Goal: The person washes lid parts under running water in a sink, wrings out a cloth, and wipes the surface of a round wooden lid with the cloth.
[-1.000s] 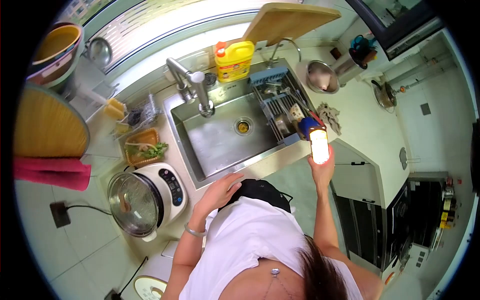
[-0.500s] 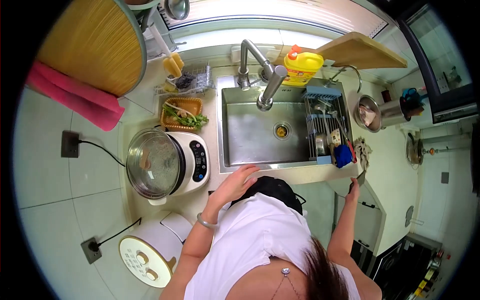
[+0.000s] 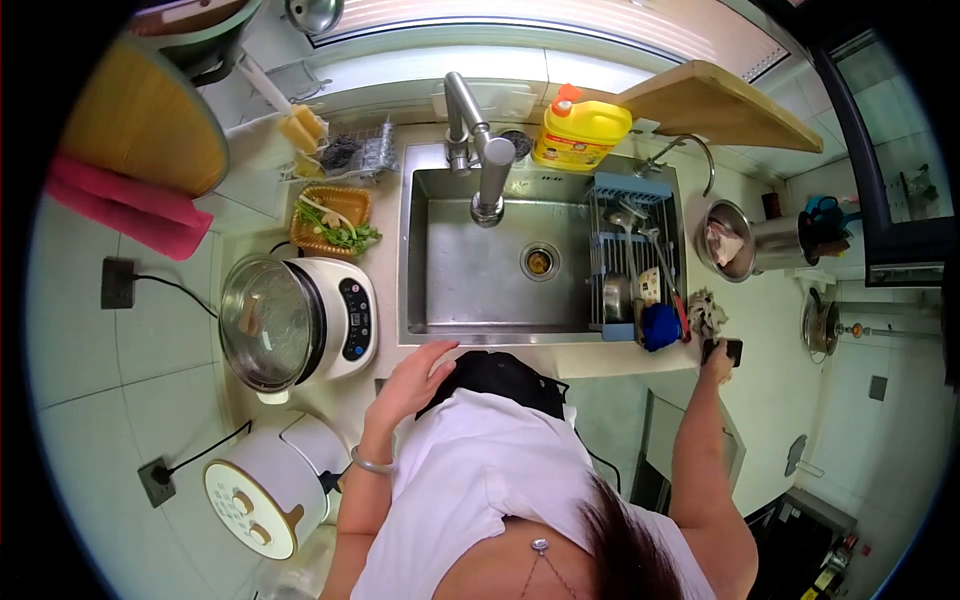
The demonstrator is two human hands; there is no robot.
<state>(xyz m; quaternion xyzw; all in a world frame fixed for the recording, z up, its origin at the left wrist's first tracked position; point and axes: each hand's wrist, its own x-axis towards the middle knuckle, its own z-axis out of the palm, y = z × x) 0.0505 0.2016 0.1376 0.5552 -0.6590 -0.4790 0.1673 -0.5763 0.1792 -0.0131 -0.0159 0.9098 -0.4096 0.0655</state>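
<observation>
My left hand (image 3: 412, 382) is open, its fingers stretched out near the front rim of the steel sink (image 3: 470, 337), and it holds nothing. A silver bangle (image 3: 370, 462) circles that wrist. My right hand (image 3: 717, 368) is closed around a black phone (image 3: 735, 352) above the counter's front edge, to the right of the sink. Beside the phone lies a crumpled patterned cloth (image 3: 706, 314). A blue cloth (image 3: 659, 327) hangs at the near end of the dish rack (image 3: 632, 183), close to my right hand.
A white electric pot (image 3: 335, 310) with a glass lid and a rice cooker (image 3: 275, 480) stand left. A basket (image 3: 335, 192) holds greens. Behind the sink are the faucet (image 3: 490, 180) and a yellow jug (image 3: 585, 135). A steel bowl (image 3: 740, 268) with meat sits right.
My right hand has carried the phone from below the counter edge up over the counter, beside the patterned cloth. My left hand stays open near the sink. The whole view has shifted somewhat.
</observation>
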